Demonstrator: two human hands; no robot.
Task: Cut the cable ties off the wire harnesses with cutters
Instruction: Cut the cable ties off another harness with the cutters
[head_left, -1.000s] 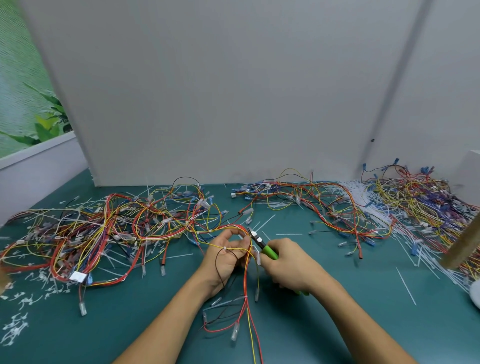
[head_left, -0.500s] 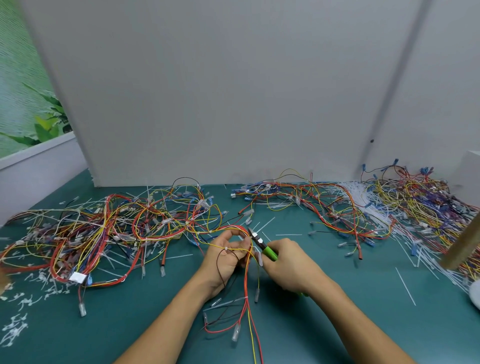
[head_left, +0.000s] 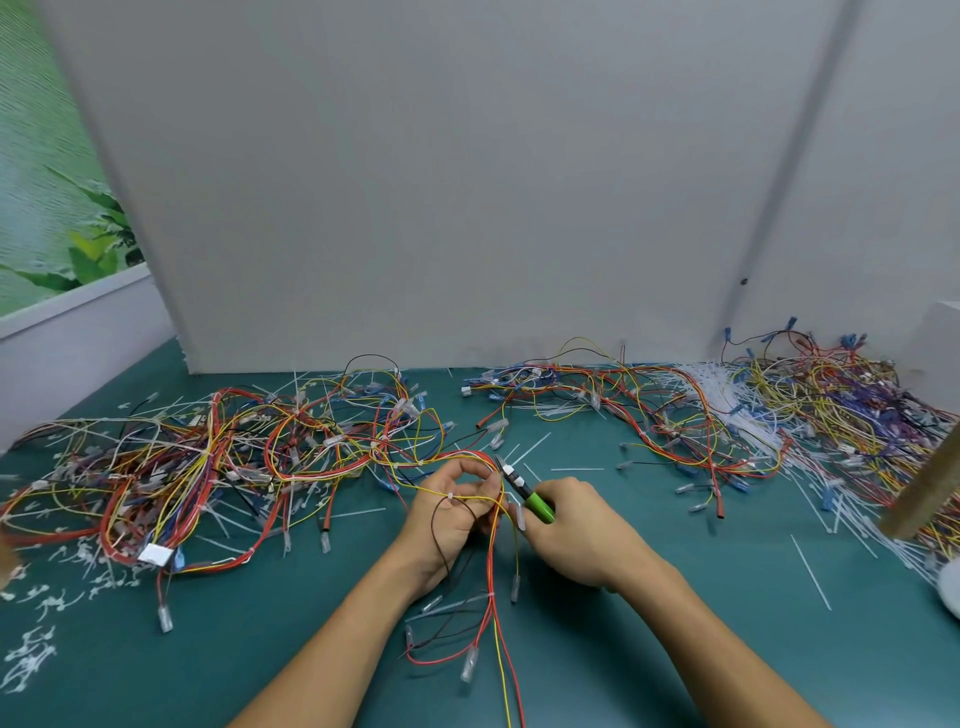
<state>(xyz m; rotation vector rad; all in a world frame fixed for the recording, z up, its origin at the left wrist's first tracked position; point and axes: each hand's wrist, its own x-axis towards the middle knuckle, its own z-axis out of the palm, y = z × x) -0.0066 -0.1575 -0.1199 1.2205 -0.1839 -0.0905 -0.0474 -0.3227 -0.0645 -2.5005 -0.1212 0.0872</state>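
Observation:
My left hand (head_left: 451, 514) grips a bundle of red, yellow and black wires of one wire harness (head_left: 496, 587) in the middle of the green table. A small white cable tie (head_left: 450, 496) sits on a yellow wire across its fingers. My right hand (head_left: 574, 525) holds green-handled cutters (head_left: 525, 493), whose dark tip points up-left at the wires by my left fingertips. The harness tails hang toward me with clear connectors at their ends.
A big tangle of harnesses (head_left: 208, 467) covers the left of the table, another pile (head_left: 831, 410) the right back. Cut white ties (head_left: 31, 660) litter the left front, long loose ties (head_left: 810, 571) the right. A white wall stands behind. A brown post (head_left: 924, 499) leans at right.
My hands have shifted very slightly; the cutter tip stays by the wires at my left fingertips. Nothing else moved.

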